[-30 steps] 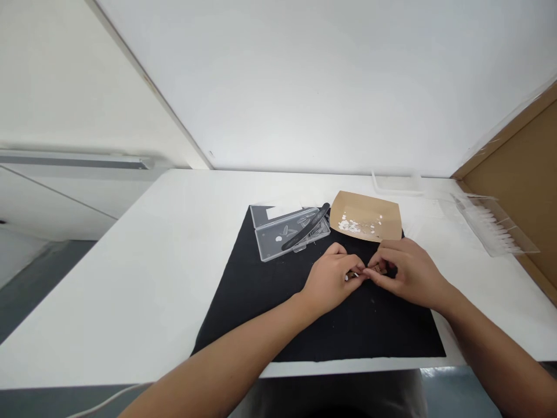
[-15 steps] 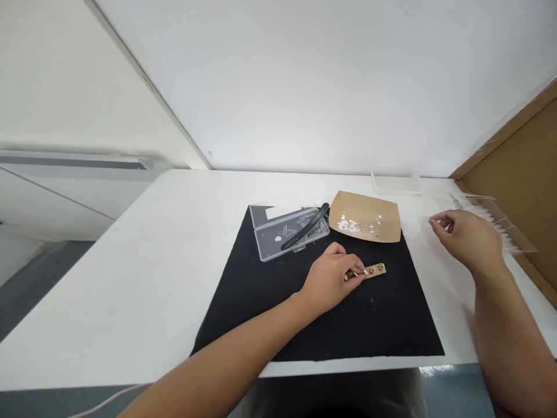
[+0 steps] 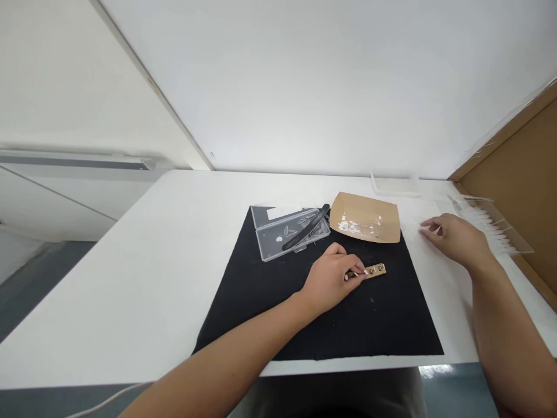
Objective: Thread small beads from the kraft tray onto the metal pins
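My left hand (image 3: 333, 278) rests on the black cloth (image 3: 261, 307), its fingers closed on a small brown strip (image 3: 376, 270) that carries round metallic pieces and white bits. The strip's right end sticks out past my fingertips. Over the white table, right of the cloth, my right hand (image 3: 455, 238) has thumb and fingers drawn together; whatever they may hold is too small to make out. Near its fingertips lie pale clear sheets (image 3: 409, 226). Behind my left hand, a brown paper tray (image 3: 368, 206) holds many small white flakes.
An open clear case (image 3: 272, 247) with transparent pieces lies on the cloth's back left, a dark curved file (image 3: 307, 227) across it. A clear container (image 3: 395, 186) stands at the back. At right is a rack of white tips (image 3: 491, 226) beside a brown board (image 3: 517, 151).
My right hand has moved a little to the left, closer to the clear sheets. The left hand keeps its place on the strip.
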Motion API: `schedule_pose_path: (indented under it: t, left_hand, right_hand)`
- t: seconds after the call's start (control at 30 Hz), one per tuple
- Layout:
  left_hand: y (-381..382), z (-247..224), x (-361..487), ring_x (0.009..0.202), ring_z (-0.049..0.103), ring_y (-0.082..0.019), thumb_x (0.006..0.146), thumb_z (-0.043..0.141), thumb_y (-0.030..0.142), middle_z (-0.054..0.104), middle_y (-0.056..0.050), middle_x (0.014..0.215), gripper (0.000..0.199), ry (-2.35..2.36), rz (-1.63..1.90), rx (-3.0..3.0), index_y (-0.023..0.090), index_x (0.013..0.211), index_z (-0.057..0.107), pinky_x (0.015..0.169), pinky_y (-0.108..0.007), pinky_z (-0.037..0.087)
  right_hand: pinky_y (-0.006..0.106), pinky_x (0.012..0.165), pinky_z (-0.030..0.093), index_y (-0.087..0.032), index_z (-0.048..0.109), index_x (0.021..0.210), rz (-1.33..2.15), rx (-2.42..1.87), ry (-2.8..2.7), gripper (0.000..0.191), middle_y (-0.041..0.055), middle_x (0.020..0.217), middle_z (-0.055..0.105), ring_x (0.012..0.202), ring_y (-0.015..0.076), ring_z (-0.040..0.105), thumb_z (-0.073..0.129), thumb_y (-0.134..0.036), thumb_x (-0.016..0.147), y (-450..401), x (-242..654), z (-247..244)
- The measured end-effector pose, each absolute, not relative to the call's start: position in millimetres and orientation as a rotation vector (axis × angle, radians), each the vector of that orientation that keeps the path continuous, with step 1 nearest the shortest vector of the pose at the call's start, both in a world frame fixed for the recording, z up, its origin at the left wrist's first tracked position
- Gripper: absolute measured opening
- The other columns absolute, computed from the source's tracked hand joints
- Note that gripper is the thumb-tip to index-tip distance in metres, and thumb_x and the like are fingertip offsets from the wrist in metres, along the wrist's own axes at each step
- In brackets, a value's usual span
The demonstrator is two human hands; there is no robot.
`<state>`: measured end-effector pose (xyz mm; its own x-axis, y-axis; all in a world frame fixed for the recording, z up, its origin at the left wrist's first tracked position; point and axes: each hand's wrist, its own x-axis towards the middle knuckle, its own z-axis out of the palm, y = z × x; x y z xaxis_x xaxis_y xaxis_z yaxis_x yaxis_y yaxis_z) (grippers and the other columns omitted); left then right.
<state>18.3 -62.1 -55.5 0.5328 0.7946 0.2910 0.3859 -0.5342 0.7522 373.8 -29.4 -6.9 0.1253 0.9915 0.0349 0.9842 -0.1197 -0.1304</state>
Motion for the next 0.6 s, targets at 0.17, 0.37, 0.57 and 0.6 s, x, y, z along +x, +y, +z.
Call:
schedule_pose_path:
  t: [0.17, 0.37, 0.57, 0.6]
  left_hand:
    - [-63, -53, 18, 0.097, 0.058, -0.022, 0.090, 0.080, 0.019, 0.080, 0.000, 0.088, 0.007, 0.960, 0.823, 2.140, 0.023, 0.095, 0.077, 0.074, -0.030, 0.052]
    - [-63, -55, 17, 0.097, 0.058, -0.022, 0.090, 0.080, 0.020, 0.081, 0.000, 0.090, 0.006, 0.951, 0.843, 2.147, 0.022, 0.095, 0.077, 0.073, -0.029, 0.052]
    - [-63, -54, 17, 0.097, 0.058, -0.023, 0.091, 0.081, 0.022, 0.081, 0.000, 0.088, 0.005, 0.946, 0.837, 2.153, 0.022, 0.093, 0.076, 0.076, -0.031, 0.052]
    - [-63, -54, 17, 0.097, 0.058, -0.023, 0.091, 0.081, 0.022, 0.081, -0.001, 0.088, 0.005, 0.947, 0.838, 2.151, 0.022, 0.093, 0.077, 0.076, -0.031, 0.052]
  right_hand:
    - [0.036, 0.073, 0.048, -0.027, 0.076, 0.093, 0.253, -2.030, -2.177, 0.027, 0.0074, 0.104, 0.075, 0.090, 0.0257, 0.067, 0.063, -0.051, 0.093, -31, 374, -3]
    - [0.035, 0.070, 0.048, -0.026, 0.079, 0.095, 0.342, -1.946, -2.283, 0.032, 0.0081, 0.105, 0.076, 0.089, 0.0244, 0.068, 0.063, -0.054, 0.093, -30, 372, -8]
    - [0.041, 0.082, 0.053, -0.030, 0.081, 0.096, 0.238, -1.867, -2.323, 0.034, 0.0066, 0.108, 0.077, 0.100, 0.0290, 0.069, 0.060, -0.058, 0.094, -27, 375, -16]
    - [0.043, 0.086, 0.053, -0.031, 0.081, 0.095, 0.223, -1.847, -2.340, 0.034, 0.0061, 0.109, 0.077, 0.103, 0.0300, 0.068, 0.059, -0.057, 0.095, -26, 376, -17]
